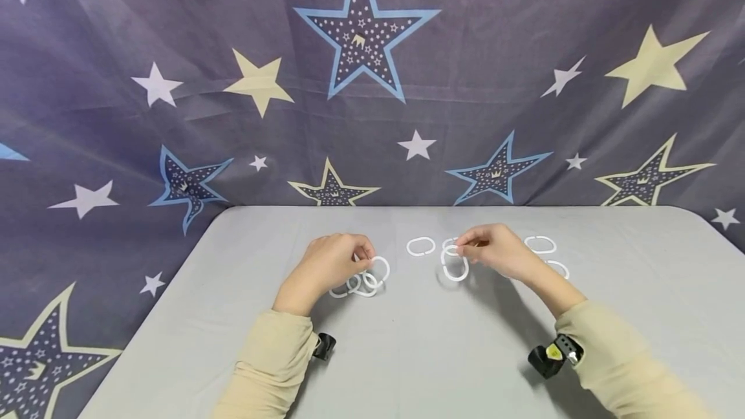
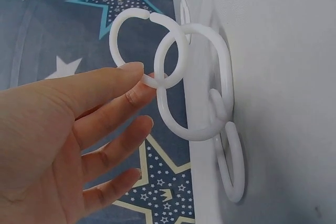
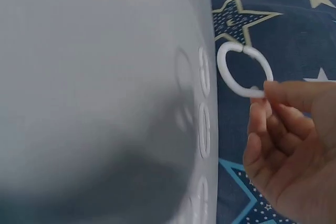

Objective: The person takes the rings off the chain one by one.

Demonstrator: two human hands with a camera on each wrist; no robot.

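My left hand pinches a white plastic link between thumb and index finger; its other fingers are spread apart. A second link passes through that one, and another link hangs from the second. In the head view this short chain trails down beside the left hand, partly hidden by it. To the right, my right hand holds a single white link by its edge with thumb and fingertips, raised above the table. A small gap shows in the rim of each held link. The two held links are apart.
On the grey table, a loose link lies between the hands. Another link sits behind the one in the right hand. Beyond the right wrist lie a link and a partly hidden link. A star-patterned cloth hangs behind.
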